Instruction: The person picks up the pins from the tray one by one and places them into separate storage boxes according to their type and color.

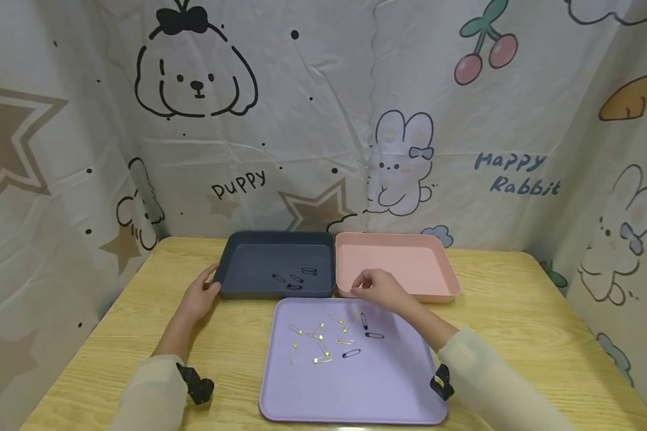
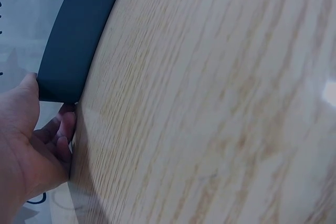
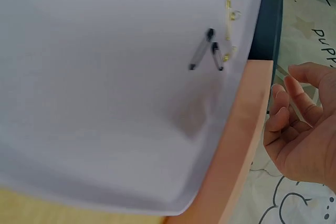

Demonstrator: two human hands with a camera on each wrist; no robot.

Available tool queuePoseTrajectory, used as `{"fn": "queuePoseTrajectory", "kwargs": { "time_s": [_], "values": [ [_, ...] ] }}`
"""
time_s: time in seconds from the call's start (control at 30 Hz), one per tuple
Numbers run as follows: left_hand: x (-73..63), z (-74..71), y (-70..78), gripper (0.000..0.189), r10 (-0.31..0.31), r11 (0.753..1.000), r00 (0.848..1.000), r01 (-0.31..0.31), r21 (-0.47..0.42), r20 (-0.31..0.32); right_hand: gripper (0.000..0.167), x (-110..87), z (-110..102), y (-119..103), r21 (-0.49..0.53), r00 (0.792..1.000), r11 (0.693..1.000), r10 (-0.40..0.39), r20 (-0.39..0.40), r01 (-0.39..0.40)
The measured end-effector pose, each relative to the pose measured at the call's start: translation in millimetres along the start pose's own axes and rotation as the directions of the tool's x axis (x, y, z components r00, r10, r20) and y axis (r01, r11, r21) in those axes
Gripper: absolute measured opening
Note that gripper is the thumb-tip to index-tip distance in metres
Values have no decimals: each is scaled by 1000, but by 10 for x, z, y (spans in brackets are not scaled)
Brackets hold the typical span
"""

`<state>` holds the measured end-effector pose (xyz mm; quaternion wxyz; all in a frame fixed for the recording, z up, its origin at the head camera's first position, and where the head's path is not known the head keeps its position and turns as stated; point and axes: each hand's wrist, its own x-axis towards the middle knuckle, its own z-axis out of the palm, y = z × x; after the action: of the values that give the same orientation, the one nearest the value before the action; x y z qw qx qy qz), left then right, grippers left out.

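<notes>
My left hand (image 1: 196, 297) grips the front left corner of the dark tray (image 1: 275, 251); in the left wrist view its thumb lies at the rim and its other fingers are bent below. Several black safety pins (image 1: 296, 278) lie in that tray. Over the front left corner of the pink tray (image 1: 437, 293) is my right hand (image 1: 380, 290), its fingers loosely bent, with nothing visible between them in the right wrist view. On the lilac tray (image 1: 356, 395) are several gold safety pins (image 1: 345, 342) and 3 black safety pins (image 1: 374, 336).
The dark and pink trays stand side by side at the back of the wooden table (image 1: 496, 335), with the lilac tray in front of them. A printed curtain (image 1: 313, 131) hangs behind and along both sides. Dark wrist devices (image 1: 196, 383) sit at both sleeves.
</notes>
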<state>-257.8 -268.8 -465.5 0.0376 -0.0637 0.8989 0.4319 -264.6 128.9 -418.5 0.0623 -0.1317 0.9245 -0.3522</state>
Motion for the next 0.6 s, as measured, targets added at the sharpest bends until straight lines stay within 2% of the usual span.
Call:
{"fn": "queuePoseTrajectory", "kwargs": {
  "time_s": [0.07, 0.3, 0.53, 0.6],
  "values": [
    [1, -4, -1, 56, -3, 1000, 1000, 3, 0, 5, 7, -61, 13, 39, 7, 1000, 1000, 20, 10, -20],
    [-6, -6, 16, 55, 1, 1000, 1000, -1, 10, -4, 3, -246, 36, 180, -6, 999, 1000, 12, 35, -12],
    [-18, -19, 1, 56, 10, 1000, 1000, -10, 4, 2, 5, -402, 31, 339, -21, 995, 996, -89, 53, 90],
    [-22, -16, 5, 56, 25, 1000, 1000, -25, 8, -16, 5, -444, 32, 393, -33, 992, 993, -115, 57, 117]
  ]
}}
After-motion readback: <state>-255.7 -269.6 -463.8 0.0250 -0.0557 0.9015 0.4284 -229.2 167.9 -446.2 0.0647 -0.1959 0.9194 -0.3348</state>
